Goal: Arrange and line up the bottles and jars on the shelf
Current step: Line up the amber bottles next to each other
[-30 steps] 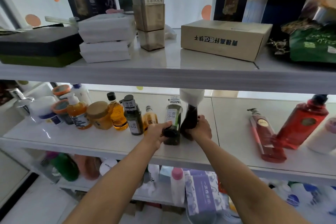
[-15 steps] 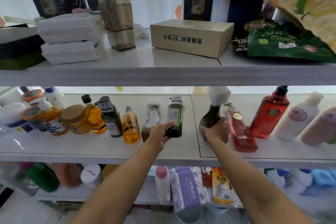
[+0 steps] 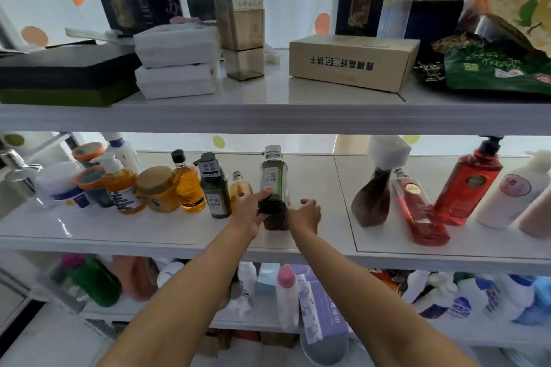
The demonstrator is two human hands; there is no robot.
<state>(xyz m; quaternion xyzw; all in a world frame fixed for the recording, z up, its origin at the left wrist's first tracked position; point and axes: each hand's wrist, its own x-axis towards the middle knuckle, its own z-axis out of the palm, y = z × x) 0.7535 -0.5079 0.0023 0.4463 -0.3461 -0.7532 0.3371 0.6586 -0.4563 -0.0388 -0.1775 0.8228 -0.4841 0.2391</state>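
On the middle shelf (image 3: 179,235) a tall green bottle (image 3: 273,182) with a white-and-green label stands upright. My left hand (image 3: 253,213) grips its lower part, thumb across the front. Just right of the bottle's base is my right hand (image 3: 308,214), fingers loosely curled and holding nothing. To the left runs a row: a small amber bottle (image 3: 240,191), a dark green pump bottle (image 3: 214,191), a yellow oil bottle (image 3: 187,185), a tan-lidded amber jar (image 3: 158,191) and an orange pump bottle (image 3: 119,185).
A dark pouch with a white cap (image 3: 374,199) stands right of centre, against a leaning red bottle (image 3: 417,211). A tall red pump bottle (image 3: 468,185) and pale bottles (image 3: 510,197) follow. White and orange-lidded jars (image 3: 65,188) crowd the far left. Boxes fill the upper shelf (image 3: 268,116).
My right hand let go of the dark pouch, which now stands by the leaning red bottle, and came left to the green bottle. My left hand still holds that bottle.
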